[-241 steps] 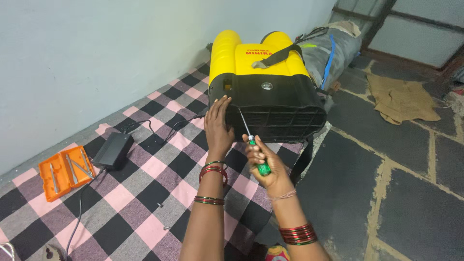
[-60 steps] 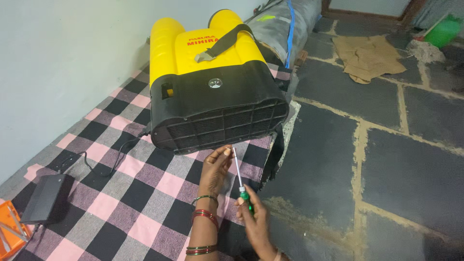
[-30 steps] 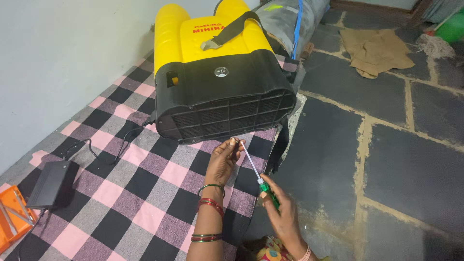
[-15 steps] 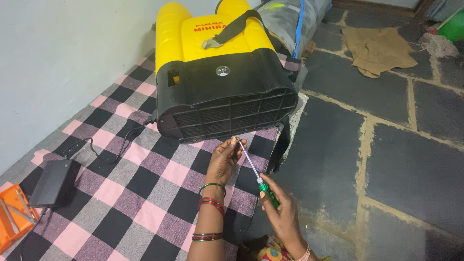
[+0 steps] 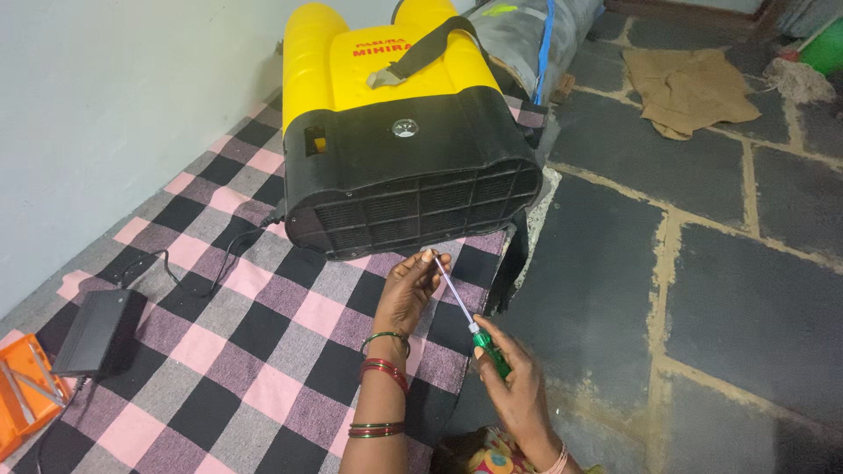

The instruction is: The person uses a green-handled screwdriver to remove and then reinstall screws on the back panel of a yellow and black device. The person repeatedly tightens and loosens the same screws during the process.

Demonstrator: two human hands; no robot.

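A yellow backpack sprayer tank with a black ribbed base (image 5: 413, 167) lies on its side on a checked cloth (image 5: 263, 369). My right hand (image 5: 514, 386) grips the green handle of a screwdriver (image 5: 470, 325). My left hand (image 5: 408, 285) pinches the tip of the screwdriver's metal shaft between its fingertips, just in front of the tank's base. A black strap (image 5: 421, 53) crosses the yellow body.
A black power adapter (image 5: 101, 329) with its cable lies on the cloth at left, and an orange tool case (image 5: 22, 399) sits at the left edge. A pale wall runs along the left. Dark stone floor, a crumpled brown paper (image 5: 689, 83) and a grey bundle (image 5: 527, 35) lie to the right and behind.
Eight seconds ago the screwdriver tip was against the tank's base with my left hand on it. Both hands have since drawn back, and my left fingers now hold the tip.
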